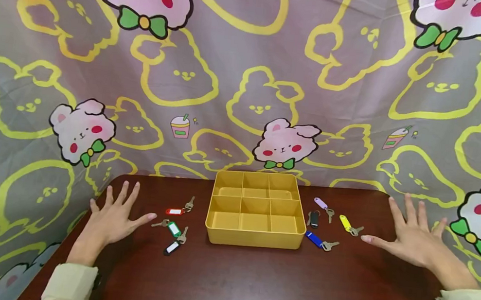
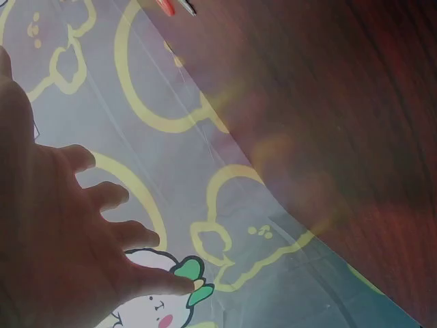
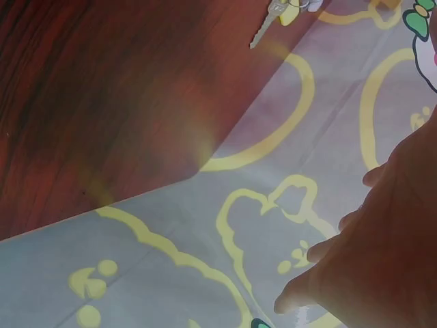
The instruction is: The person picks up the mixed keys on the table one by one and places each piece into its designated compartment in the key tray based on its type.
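Observation:
My left hand (image 1: 112, 219) is spread with straight fingers at the table's left side, holding nothing. Nearest to it are keys with a green tag (image 1: 174, 229), a red tag (image 1: 174, 212) and a black tag (image 1: 172, 247). On the right, my right hand (image 1: 416, 239) is also spread and holds nothing. Close to its thumb lies a key with a yellow tag (image 1: 344, 223). Further in are keys with a blue tag (image 1: 314, 239), a black tag (image 1: 314, 219) and a lilac tag (image 1: 320, 203). Both wrist views show the fingers extended.
A yellow box (image 1: 255, 238) with several compartments stands at the middle back of the dark wooden table (image 1: 248, 283). Behind it hangs a grey patterned cloth (image 1: 273, 51), which also borders the table's left and right sides.

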### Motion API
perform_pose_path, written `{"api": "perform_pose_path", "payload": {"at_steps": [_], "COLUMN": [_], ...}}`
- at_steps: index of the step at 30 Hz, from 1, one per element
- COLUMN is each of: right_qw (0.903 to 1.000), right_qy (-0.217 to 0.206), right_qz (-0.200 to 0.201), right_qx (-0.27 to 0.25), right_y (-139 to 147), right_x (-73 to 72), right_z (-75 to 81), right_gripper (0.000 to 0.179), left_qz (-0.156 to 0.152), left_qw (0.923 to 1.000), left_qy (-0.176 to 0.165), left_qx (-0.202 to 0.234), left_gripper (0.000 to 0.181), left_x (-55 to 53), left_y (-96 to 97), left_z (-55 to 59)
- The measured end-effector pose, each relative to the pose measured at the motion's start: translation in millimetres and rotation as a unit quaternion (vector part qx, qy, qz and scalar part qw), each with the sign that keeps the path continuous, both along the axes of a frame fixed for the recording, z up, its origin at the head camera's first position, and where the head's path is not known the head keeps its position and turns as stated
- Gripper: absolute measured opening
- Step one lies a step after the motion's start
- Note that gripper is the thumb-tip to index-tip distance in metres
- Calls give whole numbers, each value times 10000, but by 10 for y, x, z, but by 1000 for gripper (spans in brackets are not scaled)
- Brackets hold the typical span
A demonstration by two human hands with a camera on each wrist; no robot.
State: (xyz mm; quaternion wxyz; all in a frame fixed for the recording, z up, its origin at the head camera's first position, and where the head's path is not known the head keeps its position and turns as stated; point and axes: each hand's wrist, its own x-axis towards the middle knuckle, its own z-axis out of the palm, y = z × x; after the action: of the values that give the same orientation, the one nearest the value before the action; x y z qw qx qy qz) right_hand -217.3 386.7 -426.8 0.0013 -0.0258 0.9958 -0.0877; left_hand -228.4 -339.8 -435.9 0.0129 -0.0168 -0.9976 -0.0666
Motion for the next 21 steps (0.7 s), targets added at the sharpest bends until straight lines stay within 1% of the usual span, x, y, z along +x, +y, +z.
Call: {"api": "perform_pose_path", "payload": {"at_steps": [4, 7, 15, 21], "right_qw": [10000, 10000, 9999, 9997], "right_qy": [7, 44, 148, 145], "right_qz": [4, -7, -74, -109], "right_qx": [-35, -38, -17, -162], "right_y": [-3, 0, 22, 27], "right_x": [1, -2, 20, 52], "right_z": [-29, -24, -13, -24], "right_gripper": [140, 140, 140, 140], "left_qz": [-13, -39, -121, -176], "left_qw": [10000, 10000, 9999, 9997], "left_qy": [-41, 0, 82, 123], "left_qx": [16, -6, -15, 78], "left_gripper": [116, 115, 116, 117], "left_x": [12, 15, -3, -32], "left_y": [18, 31, 125, 209], "left_z": [5, 13, 22, 22]}}
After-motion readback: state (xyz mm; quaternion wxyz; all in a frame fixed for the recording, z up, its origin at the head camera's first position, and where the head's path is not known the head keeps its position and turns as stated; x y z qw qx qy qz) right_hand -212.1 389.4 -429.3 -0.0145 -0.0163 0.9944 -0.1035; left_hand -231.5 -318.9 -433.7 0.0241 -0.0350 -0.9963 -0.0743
